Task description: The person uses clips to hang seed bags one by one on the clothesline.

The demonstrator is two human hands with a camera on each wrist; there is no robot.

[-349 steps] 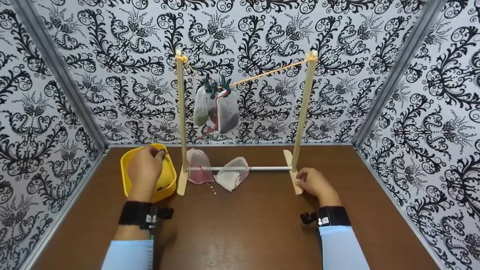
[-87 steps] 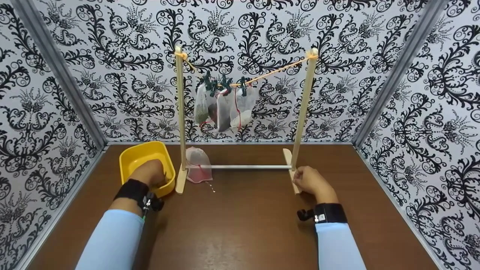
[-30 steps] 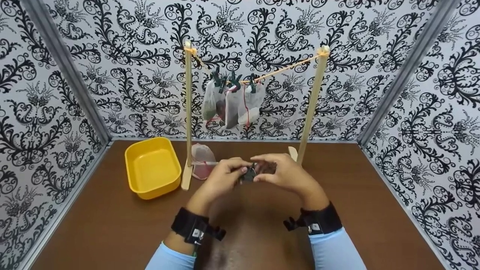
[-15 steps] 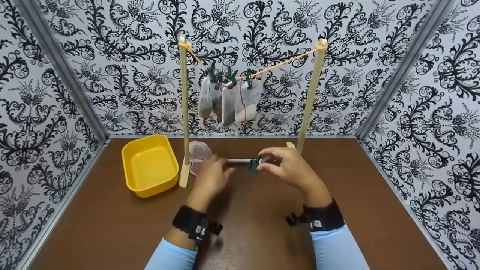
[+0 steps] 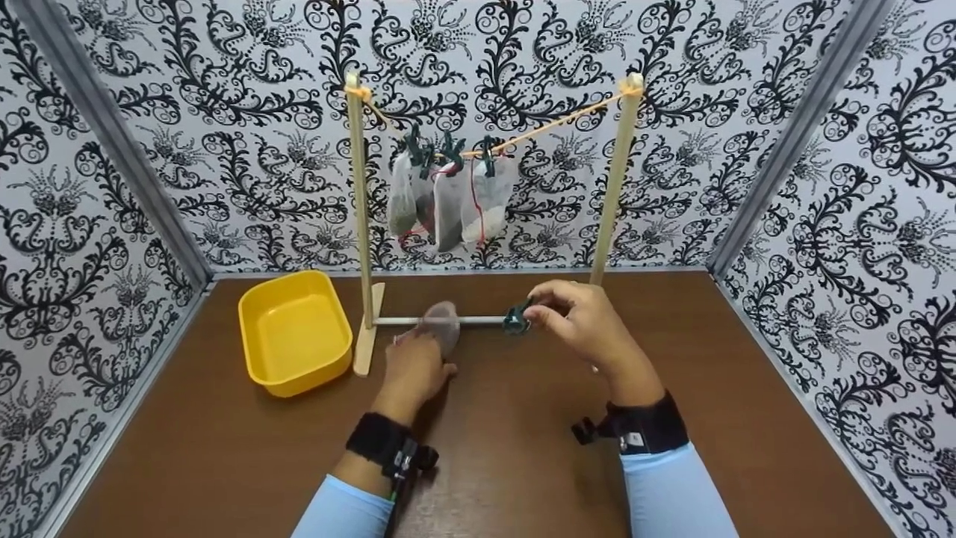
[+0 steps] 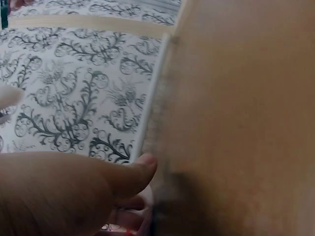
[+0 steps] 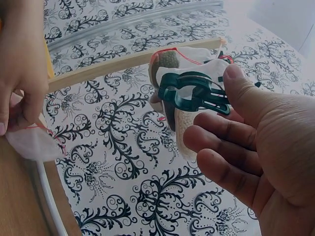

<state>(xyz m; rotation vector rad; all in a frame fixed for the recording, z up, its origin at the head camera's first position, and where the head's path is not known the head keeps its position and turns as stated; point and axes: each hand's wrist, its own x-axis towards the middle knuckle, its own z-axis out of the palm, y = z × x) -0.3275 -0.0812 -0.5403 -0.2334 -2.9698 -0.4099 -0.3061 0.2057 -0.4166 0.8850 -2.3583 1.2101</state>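
My left hand pinches a small white mesh drawstring bag beside the low white rod. In the right wrist view this bag hangs below those fingers, its red cord showing. My right hand holds a dark green plastic clothespin by its handle end, between thumb and forefinger. Seen from the right wrist, the clothespin points away from the palm, and the other fingers are loosely bent. In the left wrist view most of the bag is hidden behind the left hand.
An orange string runs between two wooden posts. Several filled mesh bags hang from it by green clothespins, bunched toward the left. A yellow tub stands left of the frame on the brown table.
The left hand came from the tub with a clothespin, which the right hand now holds alone. The left hand has picked up the last bag from beside the left post and moved it right.
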